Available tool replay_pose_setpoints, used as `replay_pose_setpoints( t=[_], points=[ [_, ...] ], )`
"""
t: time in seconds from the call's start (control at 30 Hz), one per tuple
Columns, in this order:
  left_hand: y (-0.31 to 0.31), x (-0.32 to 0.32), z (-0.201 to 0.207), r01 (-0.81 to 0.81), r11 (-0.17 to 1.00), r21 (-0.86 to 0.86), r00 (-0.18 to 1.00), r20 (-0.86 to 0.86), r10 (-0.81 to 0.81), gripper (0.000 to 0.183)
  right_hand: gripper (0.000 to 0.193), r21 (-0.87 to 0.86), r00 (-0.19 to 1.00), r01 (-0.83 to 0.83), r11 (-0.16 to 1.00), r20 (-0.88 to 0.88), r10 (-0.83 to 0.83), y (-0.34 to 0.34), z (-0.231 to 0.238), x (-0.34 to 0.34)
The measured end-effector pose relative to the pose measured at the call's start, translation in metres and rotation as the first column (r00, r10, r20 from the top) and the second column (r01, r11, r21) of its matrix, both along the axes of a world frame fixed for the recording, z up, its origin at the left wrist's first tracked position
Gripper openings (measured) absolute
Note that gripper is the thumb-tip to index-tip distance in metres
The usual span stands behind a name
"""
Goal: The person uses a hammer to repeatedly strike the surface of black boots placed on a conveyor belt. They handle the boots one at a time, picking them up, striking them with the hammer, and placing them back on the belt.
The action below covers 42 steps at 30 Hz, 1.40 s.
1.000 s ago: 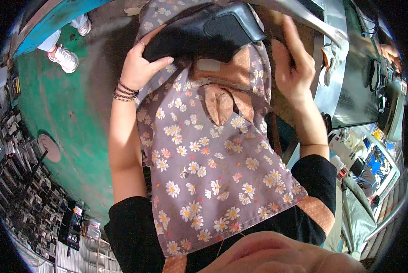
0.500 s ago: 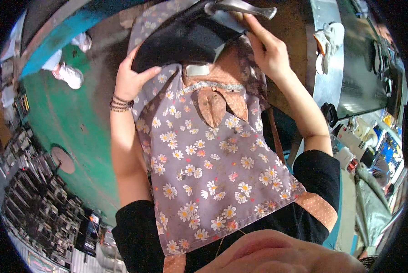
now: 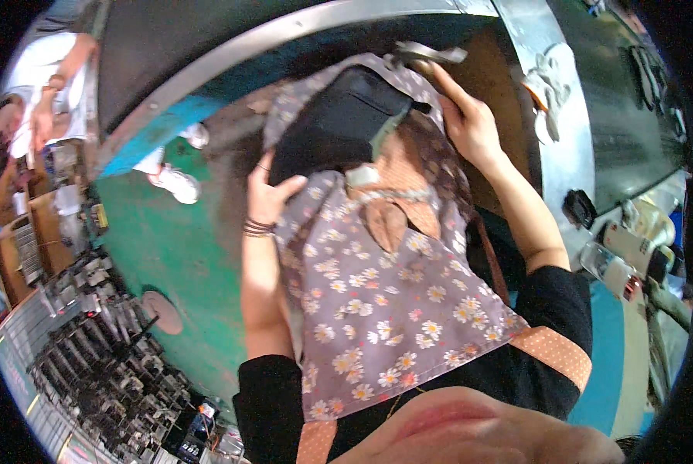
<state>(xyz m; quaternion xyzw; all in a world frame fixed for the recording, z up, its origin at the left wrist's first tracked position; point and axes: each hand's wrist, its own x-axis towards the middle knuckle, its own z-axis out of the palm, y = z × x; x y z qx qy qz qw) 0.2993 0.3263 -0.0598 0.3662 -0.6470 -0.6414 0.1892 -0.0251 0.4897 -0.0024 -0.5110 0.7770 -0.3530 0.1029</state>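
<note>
Where green floor (image 3: 176,263) curves past grey metal desk edge (image 3: 547,155), racks of dark tools (image 3: 91,356) at lower left. Black pouch (image 3: 338,124) up top, on floral apron (image 3: 385,309). Left hand (image 3: 273,193) w/ grip curled on pouch's lower edge; right hand (image 3: 470,124) w/ fingers spread beside metal clip (image 3: 427,54). Pouch underside hidden; clip partly cut off.

Workshop: racked metal parts (image 3: 99,363), machinery.

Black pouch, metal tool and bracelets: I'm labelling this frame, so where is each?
Black pouch (image 3: 338,120), head view, middle of its flat face.
Metal tool (image 3: 427,54), head view, its shiny bar.
Bracelets (image 3: 258,227), head view, the bands on the wrist.
</note>
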Motion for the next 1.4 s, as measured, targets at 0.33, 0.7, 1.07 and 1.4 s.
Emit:
replay_pose_setpoints(
  t=[0.33, 0.7, 1.07, 1.4],
  points=[
    [0.002, 0.019, 0.011, 0.043, 0.794, 0.606, 0.781, -0.517, 0.352, 0.072, 0.047, -0.026, 0.965, -0.027, 0.999, 0.261, 0.033, 0.023, -0.011, 0.064],
    [-0.118, -0.018, 0.138, 0.394, 0.356, 0.847, 0.685, -0.529, 0.5, 0.046, 0.047, 0.027, 0.94, -0.069, 0.997, 0.336, 0.056, 0.014, 0.002, 0.056],
    [-0.321, -0.054, 0.131, -0.185, 0.536, 0.824, 0.639, -0.313, 0.703, 0.043, 0.049, 0.178, 0.883, -0.077, 0.981, 0.469, -0.016, 0.007, 0.019, 0.055],
    [-0.319, -0.228, 0.11, -0.297, 0.713, -0.635, 0.952, -0.145, 0.268, 0.095, 0.051, 0.223, 0.843, -0.012, 0.975, 0.527, -0.11, 0.009, 0.024, 0.062]
  ],
)
